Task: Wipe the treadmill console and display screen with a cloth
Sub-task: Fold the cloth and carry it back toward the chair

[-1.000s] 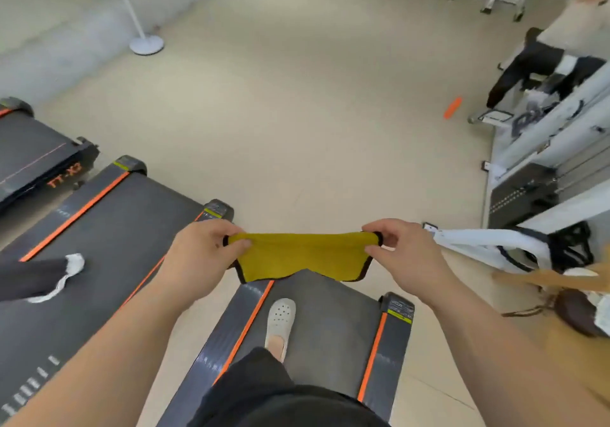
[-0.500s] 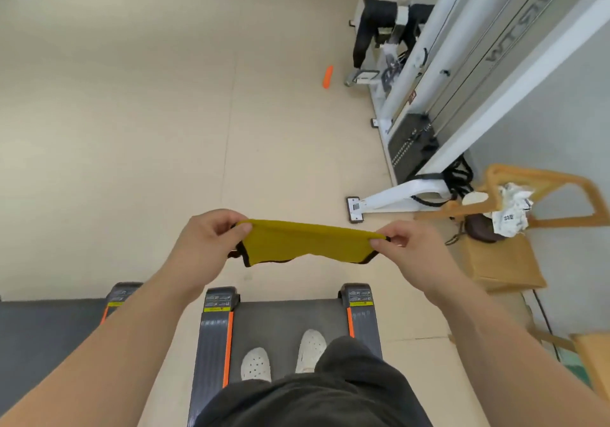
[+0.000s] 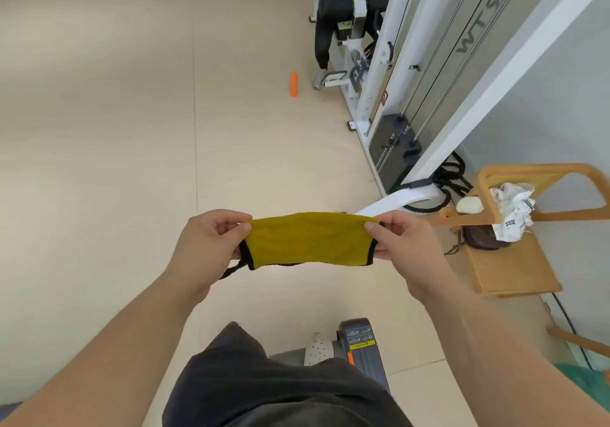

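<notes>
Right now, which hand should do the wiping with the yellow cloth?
Neither is clearly better. The left hand and right hand each pinch one end of the yellow cloth, equally far forward. The console isn't in view, so I cannot tell which is nearer.

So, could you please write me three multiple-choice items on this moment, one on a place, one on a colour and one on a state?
1. Where does the small orange object lie?
A. on the floor near the white weight machine
B. on the wooden chair
C. on the treadmill deck

2. What colour is the cloth?
A. blue with a white edge
B. yellow with a black edge
C. plain red

3. How is the cloth held?
A. bunched in one hand
B. draped over a forearm
C. stretched between the left hand and the right hand

Answers:
1 A, it rests on the bare floor beside the machine's base.
2 B, the fabric is yellow and dark trim lines its sides.
3 C, each hand pinches one end, so the cloth spans the gap.
</notes>
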### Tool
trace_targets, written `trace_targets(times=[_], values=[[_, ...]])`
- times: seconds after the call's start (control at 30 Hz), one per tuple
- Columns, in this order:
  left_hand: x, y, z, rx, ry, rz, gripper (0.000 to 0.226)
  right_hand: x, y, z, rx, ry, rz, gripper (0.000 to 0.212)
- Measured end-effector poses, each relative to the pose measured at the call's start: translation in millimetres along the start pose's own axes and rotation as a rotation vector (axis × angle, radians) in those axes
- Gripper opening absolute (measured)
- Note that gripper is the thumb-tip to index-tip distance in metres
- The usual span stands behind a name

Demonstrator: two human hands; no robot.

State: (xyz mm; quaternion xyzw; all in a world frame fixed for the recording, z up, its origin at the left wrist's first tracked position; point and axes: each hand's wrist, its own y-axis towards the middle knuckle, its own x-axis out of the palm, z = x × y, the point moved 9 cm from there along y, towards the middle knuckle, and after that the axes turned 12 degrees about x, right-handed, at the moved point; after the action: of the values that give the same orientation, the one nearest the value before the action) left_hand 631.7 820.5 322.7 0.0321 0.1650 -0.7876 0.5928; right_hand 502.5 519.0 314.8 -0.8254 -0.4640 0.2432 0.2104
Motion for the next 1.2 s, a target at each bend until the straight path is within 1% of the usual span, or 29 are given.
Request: trace_targets(times=[0.1,0.17,0.3,0.4,0.5,0.57,0.67,0.73,0.93,1.0,1.03,1.1,1.2], values=[[23.8,47.4,0.8,0.02,-0.003,-0.023,0.014,-3.3,41.3,-4.9,0.008,0.016,0.015,0.005],[41.7,83.9,-11.6,0.024,-0.007,-0.052,0.016,-2.1,72.2,1.2,0.013,0.024,0.053,0.004],[87.5,168.0,-67.5,0.042,0.026,-0.149,0.019,10.9,150.3,31.9,0.028,-0.047,0.187,0.007],[128.2,237.3,-118.8,0.096,0.026,-0.22,0.022,25.0,220.2,60.8,0.021,-0.028,0.282,0.009],[152.5,289.7,-136.2,0.101,-0.018,-0.218,0.023,23.7,262.2,68.1,0.045,-0.014,0.403,0.01],[162.3,300.7,-122.8,0.115,-0.035,-0.228,0.024,18.3,268.2,58.3,0.056,0.013,0.423,0.008],[190.8,307.8,-85.9,0.177,-0.002,-0.327,0.024,1.5,268.2,36.7,0.056,0.066,0.468,0.007],[218.5,311.2,-64.9,0.209,0.006,-0.367,0.023,-9.3,268.2,28.7,0.047,0.145,0.492,0.008],[333.3,291.3,-26.5,0.215,-0.049,-0.476,0.02,-52.8,277.0,35.1,0.04,0.459,0.438,0.008],[378.7,280.2,-11.0,0.218,-0.05,-0.508,0.018,-82.3,278.7,34.3,0.002,0.516,0.42,0.005],[401.9,274.1,-1.5,0.228,-0.046,-0.523,0.017,-100.4,278.3,33.2,-0.018,0.506,0.429,0.005],[449.2,262.1,21.1,0.277,-0.052,-0.553,0.017,-138.8,275.7,32.9,-0.056,0.467,0.46,0.01],[516.9,237.6,51.4,0.346,-0.074,-0.624,0.014,-195.1,262.7,33.7,-0.111,0.426,0.47,0.036]])
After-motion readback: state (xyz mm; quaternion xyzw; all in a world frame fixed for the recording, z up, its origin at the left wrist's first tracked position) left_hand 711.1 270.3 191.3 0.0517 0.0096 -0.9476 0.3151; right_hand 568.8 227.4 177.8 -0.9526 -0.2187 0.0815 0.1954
